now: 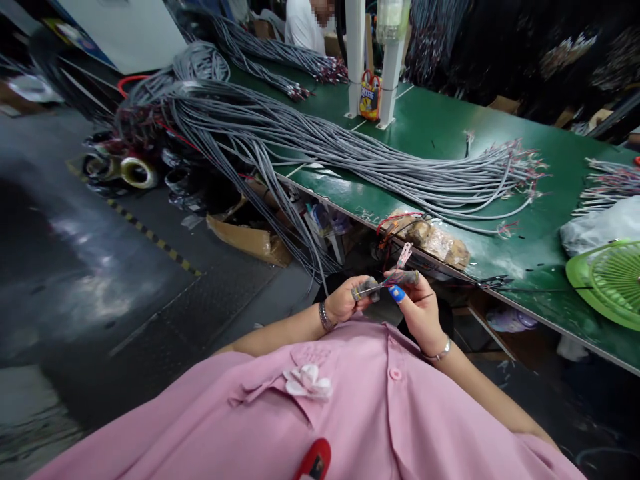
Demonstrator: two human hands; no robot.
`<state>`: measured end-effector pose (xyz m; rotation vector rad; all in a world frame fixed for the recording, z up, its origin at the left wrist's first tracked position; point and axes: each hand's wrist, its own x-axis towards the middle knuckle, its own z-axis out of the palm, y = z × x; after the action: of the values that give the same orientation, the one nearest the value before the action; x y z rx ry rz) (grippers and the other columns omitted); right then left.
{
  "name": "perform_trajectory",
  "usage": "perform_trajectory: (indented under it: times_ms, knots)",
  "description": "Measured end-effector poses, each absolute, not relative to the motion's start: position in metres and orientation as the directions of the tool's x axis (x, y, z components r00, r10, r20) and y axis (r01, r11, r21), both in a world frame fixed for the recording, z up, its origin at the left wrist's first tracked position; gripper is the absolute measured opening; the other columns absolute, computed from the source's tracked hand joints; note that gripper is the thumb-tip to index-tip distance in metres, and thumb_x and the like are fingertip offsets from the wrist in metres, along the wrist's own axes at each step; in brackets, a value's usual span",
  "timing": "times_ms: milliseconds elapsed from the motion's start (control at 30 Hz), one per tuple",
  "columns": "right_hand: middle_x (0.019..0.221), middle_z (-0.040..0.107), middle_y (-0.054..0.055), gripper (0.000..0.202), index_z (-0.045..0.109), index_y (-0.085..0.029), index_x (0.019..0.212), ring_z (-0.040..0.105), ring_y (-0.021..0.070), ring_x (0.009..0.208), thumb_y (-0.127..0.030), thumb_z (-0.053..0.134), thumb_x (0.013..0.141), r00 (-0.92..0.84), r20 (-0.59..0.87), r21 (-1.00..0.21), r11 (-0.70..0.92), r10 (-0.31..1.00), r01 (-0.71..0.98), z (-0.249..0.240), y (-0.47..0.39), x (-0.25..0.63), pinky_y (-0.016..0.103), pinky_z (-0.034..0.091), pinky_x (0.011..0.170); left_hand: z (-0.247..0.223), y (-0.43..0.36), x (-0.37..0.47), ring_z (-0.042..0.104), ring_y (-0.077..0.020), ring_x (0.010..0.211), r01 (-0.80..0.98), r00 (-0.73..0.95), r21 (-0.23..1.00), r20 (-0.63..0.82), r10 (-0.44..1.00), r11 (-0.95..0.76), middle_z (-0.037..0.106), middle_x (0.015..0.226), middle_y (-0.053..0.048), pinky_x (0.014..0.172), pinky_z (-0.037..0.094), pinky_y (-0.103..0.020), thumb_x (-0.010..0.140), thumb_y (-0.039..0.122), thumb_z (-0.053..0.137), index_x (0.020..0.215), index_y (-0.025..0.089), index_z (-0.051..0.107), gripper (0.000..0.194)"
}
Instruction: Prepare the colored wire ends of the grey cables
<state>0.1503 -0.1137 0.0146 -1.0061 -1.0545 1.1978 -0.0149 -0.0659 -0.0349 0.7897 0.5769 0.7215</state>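
Note:
In front of my body both hands are at one grey cable, its thin coloured wires fanning out at the end. My left hand is closed around the cable's sheath, with grey covers on the fingertips. With thumb and fingers pinched, my right hand holds the thin wires; blue tape wraps its thumb. A pale pink clip-like piece shows just beyond the right fingers, and I cannot tell what supports it. On the green table lies a long bundle of grey cables with stripped, reddish wire ends.
Tape-wrapped blocks sit at the table's near edge. A green fan and a plastic bag are at right. White posts rise from the table. Cables hang over a cardboard box at left. A person is across the table.

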Motion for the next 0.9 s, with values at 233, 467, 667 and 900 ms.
perform_trajectory:
  times_ms: [233, 467, 667, 900]
  knots:
    - [0.092, 0.068, 0.007, 0.014, 0.073, -0.025, 0.096, 0.060, 0.0211, 0.084, -0.033, 0.069, 0.086, -0.051, 0.210, -0.968, 0.215, 0.976, 0.132, 0.004, -0.112, 0.159, 0.035, 0.049, 0.079, -0.035, -0.062, -0.023, 0.026, -0.0028, 0.037, -0.258, 0.685, 0.869, -0.143, 0.714, 0.422, 0.039, 0.045, 0.007, 0.037, 0.020, -0.017, 0.074, 0.054, 0.073, 0.070, 0.013, 0.058, 0.044]
    - [0.054, 0.036, -0.006, 0.032, 0.059, -0.020, 0.069, 0.027, 0.0076, 0.046, -0.046, 0.073, 0.081, -0.106, -0.164, -0.953, -0.185, 0.981, -0.242, -0.008, -0.104, 0.180, 0.021, 0.023, 0.041, -0.002, -0.036, -0.043, 0.053, -0.0121, 0.054, -0.101, 0.865, 0.995, 0.099, 0.492, -0.022, 0.062, 0.062, -0.008, 0.051, 0.041, -0.023, 0.082, 0.061, 0.063, 0.072, 0.011, 0.070, 0.051]
    - [0.052, 0.034, -0.009, 0.048, 0.044, -0.021, 0.064, 0.018, 0.0037, 0.040, -0.057, 0.075, 0.074, 0.095, -0.425, -0.762, -0.299, 0.900, -0.574, -0.031, -0.072, 0.193, 0.017, 0.013, 0.033, 0.011, -0.016, -0.043, 0.064, -0.0182, 0.069, -0.038, 0.886, 0.911, 0.221, 0.407, -0.410, 0.070, 0.074, -0.011, 0.067, 0.049, -0.026, 0.089, 0.052, 0.058, 0.081, 0.017, 0.074, 0.039]
    - [0.060, 0.055, -0.004, 0.046, 0.054, -0.020, 0.074, 0.022, 0.0033, 0.038, -0.061, 0.074, 0.072, -0.155, -0.377, -0.724, -0.395, 0.913, -0.565, -0.022, -0.051, 0.195, 0.017, 0.018, 0.032, 0.007, -0.001, -0.036, 0.061, -0.0162, 0.068, 0.007, 0.737, 0.815, 0.387, 0.554, -0.579, 0.068, 0.074, -0.009, 0.068, 0.046, -0.026, 0.089, 0.045, 0.061, 0.084, 0.017, 0.073, 0.031]
